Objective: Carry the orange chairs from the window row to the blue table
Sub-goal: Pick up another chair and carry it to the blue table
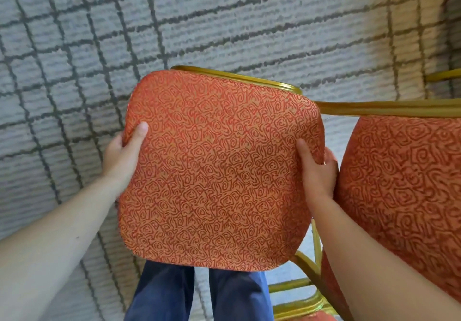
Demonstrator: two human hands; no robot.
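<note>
Now — my hands, left (pixel 122 156) and right (pixel 318 171), clamp the sides of an orange swirl-patterned padded chair with gold metal frame (pixel 219 166) | raised over grey grid carpet (pixel 74 46) | second matching chair (pixel 404 183) just beside, right.

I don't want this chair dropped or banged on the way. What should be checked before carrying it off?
1. Left hand grips the orange chair by its side: ok.
2. Right hand grips the opposite side: ok.
3. Gap to the neighbouring chair: not ok, the right hand is almost against it.
4. Carpet ahead free of obstacles: ok where visible.
5. Chair legs off the floor: cannot tell.
6. Blue table in sight: not ok.
</note>
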